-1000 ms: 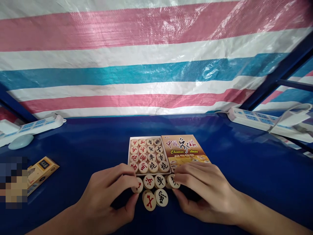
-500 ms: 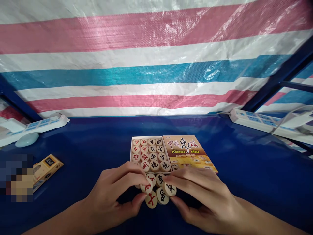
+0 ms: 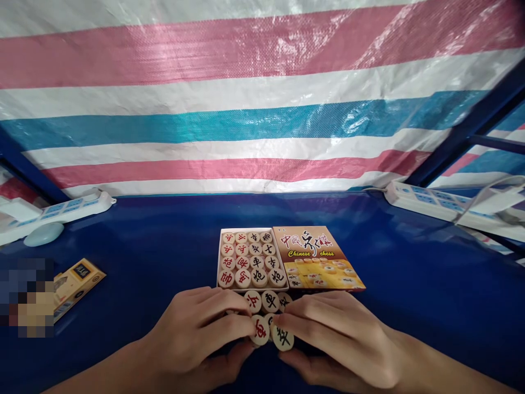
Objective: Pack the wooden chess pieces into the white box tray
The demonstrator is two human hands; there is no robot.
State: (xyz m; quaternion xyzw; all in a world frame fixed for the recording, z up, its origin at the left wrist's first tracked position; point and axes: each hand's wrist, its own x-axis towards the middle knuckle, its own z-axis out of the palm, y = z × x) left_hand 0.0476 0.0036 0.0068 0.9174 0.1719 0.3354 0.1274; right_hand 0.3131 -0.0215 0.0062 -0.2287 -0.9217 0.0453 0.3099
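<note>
Between the thumb and fingers of my left hand (image 3: 215, 328) is a round chess piece with a red character (image 3: 260, 330). My right hand (image 3: 338, 334) pinches a chess piece with a black character (image 3: 283, 338) close beside it. Just beyond my fingertips, a red-marked piece (image 3: 252, 301) and a black-marked piece (image 3: 270, 301) lie with several others, partly hidden by my hands. Beyond them sits an open white box (image 3: 219, 273), filled with rows of red and black chess pieces.
A Chinese chess box lid (image 3: 311, 257) lies against the box's right side. On the blue table (image 3: 164, 230), a tan carton (image 3: 80, 284) is at the left, near a pale mouse-shaped object (image 3: 44, 234). Power strips (image 3: 435, 205) stand at both far sides, before a striped sheet (image 3: 246, 126).
Both hands have come nearer to me, each with its piece. The near red and black pieces are now covered, while the box's front-left piece is uncovered.
</note>
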